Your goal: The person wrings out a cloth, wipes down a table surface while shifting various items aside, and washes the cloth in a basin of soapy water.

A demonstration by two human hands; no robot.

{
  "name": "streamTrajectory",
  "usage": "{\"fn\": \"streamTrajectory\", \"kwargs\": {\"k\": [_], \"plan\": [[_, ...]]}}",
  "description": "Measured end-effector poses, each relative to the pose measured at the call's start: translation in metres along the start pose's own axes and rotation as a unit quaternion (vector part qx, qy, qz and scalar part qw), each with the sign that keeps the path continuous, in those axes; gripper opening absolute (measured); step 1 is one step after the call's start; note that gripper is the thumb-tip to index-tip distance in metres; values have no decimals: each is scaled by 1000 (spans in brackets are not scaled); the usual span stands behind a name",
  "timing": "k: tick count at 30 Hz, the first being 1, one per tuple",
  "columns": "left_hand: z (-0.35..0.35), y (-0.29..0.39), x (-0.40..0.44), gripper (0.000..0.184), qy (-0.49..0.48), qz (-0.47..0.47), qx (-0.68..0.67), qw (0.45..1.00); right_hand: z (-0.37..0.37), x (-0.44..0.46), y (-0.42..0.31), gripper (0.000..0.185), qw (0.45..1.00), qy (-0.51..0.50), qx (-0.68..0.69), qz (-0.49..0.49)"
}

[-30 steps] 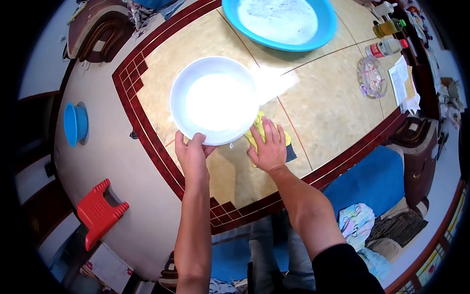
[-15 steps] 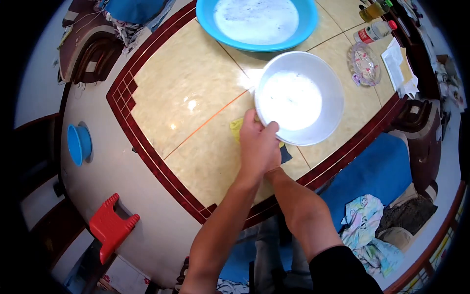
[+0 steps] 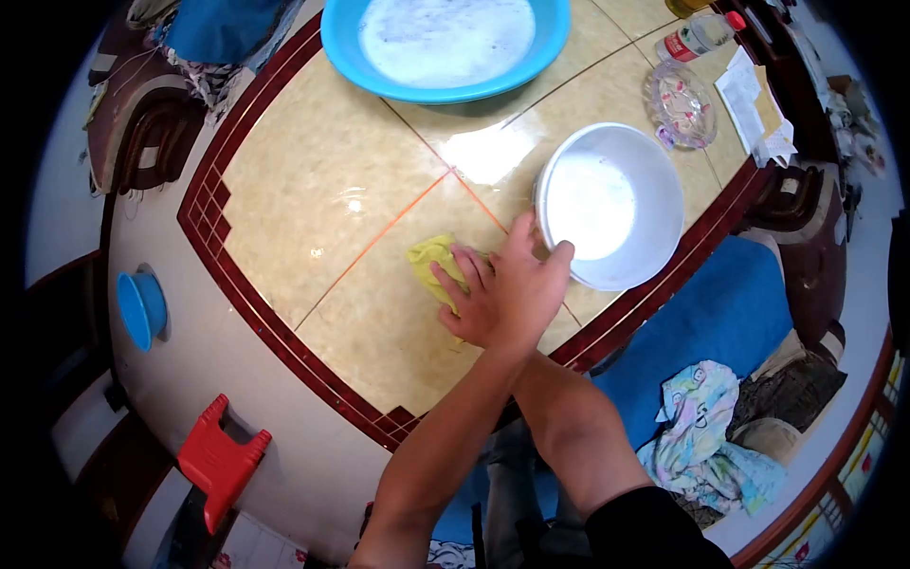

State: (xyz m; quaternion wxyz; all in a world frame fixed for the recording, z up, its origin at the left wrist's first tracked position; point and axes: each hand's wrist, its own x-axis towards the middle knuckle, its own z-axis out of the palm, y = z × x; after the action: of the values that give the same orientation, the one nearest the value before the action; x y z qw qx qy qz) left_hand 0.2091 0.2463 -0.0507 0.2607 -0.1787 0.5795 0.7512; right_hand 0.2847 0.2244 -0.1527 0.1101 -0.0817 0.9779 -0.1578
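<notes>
My forearms cross over the tiled table. My left hand reaches to a white bowl, its thumb over the near-left rim and a finger along the outside wall. Whitish, foamy liquid lies in the bowl. Lower and to the left, my right hand rests with spread fingers on a crumpled yellow cloth, pressed against the tabletop. Part of the right hand is hidden behind the left wrist.
A large blue basin of sudsy water stands at the far side. On the right are a glass ashtray, a clear bottle with a red cap, and papers. A red stool and a small blue basin are on the floor.
The white bowl and my left hand have moved right, toward the table edge. My right hand, mostly hidden before, now shows with fingers spread on the yellow cloth. The view has shifted slightly.
</notes>
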Motion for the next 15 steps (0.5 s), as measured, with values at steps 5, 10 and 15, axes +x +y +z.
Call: {"fn": "streamTrajectory", "kwargs": {"k": [5, 10, 15], "plan": [[-18, 6, -4, 75, 12, -2, 130, 991, 5, -1, 1, 73, 999, 22, 29, -1], [-146, 10, -32, 74, 123, 83, 110, 983, 6, 6, 2, 68, 990, 134, 31, -21], [-383, -34, -53, 55, 476, 159, 400, 767, 1, 10, -2, 69, 991, 131, -5, -22]]}}
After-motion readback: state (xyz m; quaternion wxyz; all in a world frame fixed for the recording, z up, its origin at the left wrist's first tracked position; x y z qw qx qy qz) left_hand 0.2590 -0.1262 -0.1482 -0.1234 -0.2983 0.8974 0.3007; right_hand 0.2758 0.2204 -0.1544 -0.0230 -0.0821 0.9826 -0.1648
